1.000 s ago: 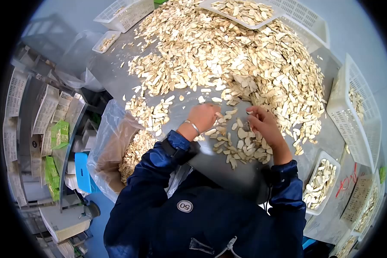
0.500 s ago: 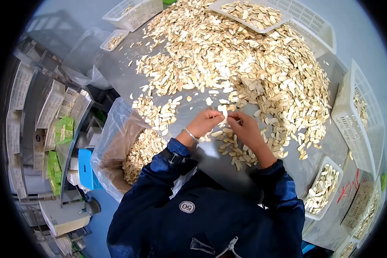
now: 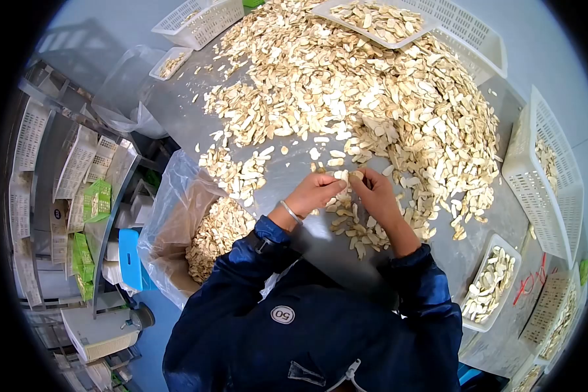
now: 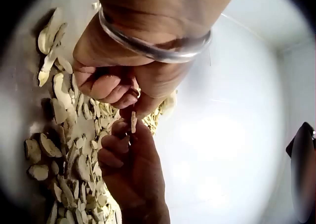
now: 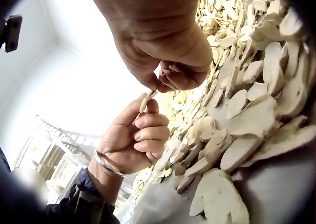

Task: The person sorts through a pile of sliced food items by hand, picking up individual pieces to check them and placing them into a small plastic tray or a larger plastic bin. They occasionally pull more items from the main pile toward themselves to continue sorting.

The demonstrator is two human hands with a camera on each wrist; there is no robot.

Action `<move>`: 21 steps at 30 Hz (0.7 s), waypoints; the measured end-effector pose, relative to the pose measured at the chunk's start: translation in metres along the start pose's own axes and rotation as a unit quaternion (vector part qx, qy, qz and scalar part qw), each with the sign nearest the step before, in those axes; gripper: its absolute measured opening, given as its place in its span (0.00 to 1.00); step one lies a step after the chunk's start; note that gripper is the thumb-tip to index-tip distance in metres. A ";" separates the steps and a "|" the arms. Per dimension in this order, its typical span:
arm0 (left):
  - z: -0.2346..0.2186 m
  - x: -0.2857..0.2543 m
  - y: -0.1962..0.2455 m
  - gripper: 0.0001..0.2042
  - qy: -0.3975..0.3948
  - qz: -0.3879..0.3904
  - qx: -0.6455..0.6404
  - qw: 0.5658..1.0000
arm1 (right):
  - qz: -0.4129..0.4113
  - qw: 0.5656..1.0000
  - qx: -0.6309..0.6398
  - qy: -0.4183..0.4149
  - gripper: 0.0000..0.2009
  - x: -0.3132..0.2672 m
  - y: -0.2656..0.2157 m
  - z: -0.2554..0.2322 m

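Observation:
Both hands meet over the metal table, above a small group of pale dried slices (image 3: 367,228). My left hand (image 3: 312,197), with a silver bangle on its wrist, pinches a whitish slice (image 3: 341,175) between thumb and fingers; its other fingers are curled in. Close beside it, my right hand (image 3: 380,201) pinches a browner slice (image 3: 356,176) by thumb and forefinger. In the left wrist view a thin slice (image 4: 133,122) stands edge-on at the right fingertips. The right wrist view shows a slice (image 5: 143,104) at the left fingertips, near the right thumb.
A large heap of slices (image 3: 294,72) covers the far table. On the left, a plastic-lined bag (image 3: 166,225) holds more. A small white tray (image 3: 515,277) and a tall white basket (image 3: 513,163) stand right. Another tray (image 3: 424,29) rests on the heap's far side.
The hands, apart a second ago, came together at one upright white slice half a second ago. Now their fingertips are slightly apart, each with a slice.

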State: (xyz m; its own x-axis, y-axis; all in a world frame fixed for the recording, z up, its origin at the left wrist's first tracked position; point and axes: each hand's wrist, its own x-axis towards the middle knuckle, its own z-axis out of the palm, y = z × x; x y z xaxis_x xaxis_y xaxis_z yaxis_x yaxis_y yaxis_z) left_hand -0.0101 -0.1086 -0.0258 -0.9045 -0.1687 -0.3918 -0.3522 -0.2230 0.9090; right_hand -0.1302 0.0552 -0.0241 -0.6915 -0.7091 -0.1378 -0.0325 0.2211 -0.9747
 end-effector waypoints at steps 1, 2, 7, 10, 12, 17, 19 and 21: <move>0.000 -0.001 -0.001 0.14 -0.001 -0.018 -0.029 0.999 | -0.002 1.000 -0.006 -0.001 0.14 0.000 -0.001 0.000; -0.001 -0.001 -0.002 0.14 -0.008 -0.021 -0.042 0.999 | -0.006 1.000 -0.005 0.000 0.14 -0.001 -0.001 0.000; 0.000 -0.003 -0.008 0.12 -0.013 -0.026 -0.072 0.997 | -0.006 1.000 -0.013 0.018 0.14 -0.002 0.003 0.005; 0.000 -0.004 -0.009 0.11 -0.021 -0.014 -0.076 0.997 | -0.005 0.999 -0.033 0.028 0.13 -0.005 -0.003 0.006; 0.009 -0.007 -0.004 0.11 0.025 0.043 -0.030 0.998 | -0.032 0.995 -0.078 0.051 0.12 -0.009 -0.012 0.008; 0.009 -0.003 -0.012 0.12 0.089 0.083 -0.030 0.992 | -0.199 0.941 -0.241 0.128 0.08 -0.019 -0.025 0.014; 0.017 0.000 -0.017 0.16 0.126 0.130 -0.085 0.980 | -0.235 0.922 -0.278 0.131 0.06 -0.022 -0.028 0.016; 0.014 0.005 -0.027 0.21 0.146 0.162 -0.033 0.975 | -0.257 0.907 -0.308 0.129 0.06 -0.025 -0.027 0.017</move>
State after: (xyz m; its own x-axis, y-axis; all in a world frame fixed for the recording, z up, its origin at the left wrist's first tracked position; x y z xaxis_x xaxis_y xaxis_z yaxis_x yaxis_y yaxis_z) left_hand -0.0083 -0.0904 -0.0507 -0.8552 -0.5047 -0.1175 -0.0343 -0.1712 0.9846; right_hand -0.1001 0.0557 0.0030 -0.6137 -0.6615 0.4311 -0.7410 0.2941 -0.6036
